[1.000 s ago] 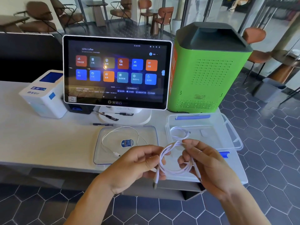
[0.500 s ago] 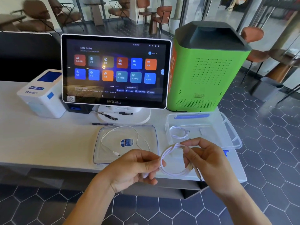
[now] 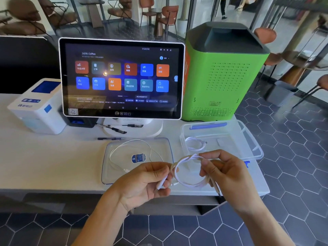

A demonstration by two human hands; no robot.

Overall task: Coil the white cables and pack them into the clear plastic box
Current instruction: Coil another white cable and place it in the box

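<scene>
White cable (image 3: pixel 188 181), thin and glossy, wound into a roughly round loop of several turns, held in the air above the near table edge (image 3: pixel 53 174). Loop faces the camera; one plug end hangs down at the left, another at the right. Left hand (image 3: pixel 142 183) pinches the loop's left side; right hand (image 3: pixel 229 174) has fingers curled round its right side. Count: three white cables, namely this one, a coiled cable (image 3: pixel 194 143) inside the clear plastic box (image 3: pixel 252 139), and a loose cable (image 3: pixel 124 148) on the lid (image 3: pixel 166 144).
</scene>
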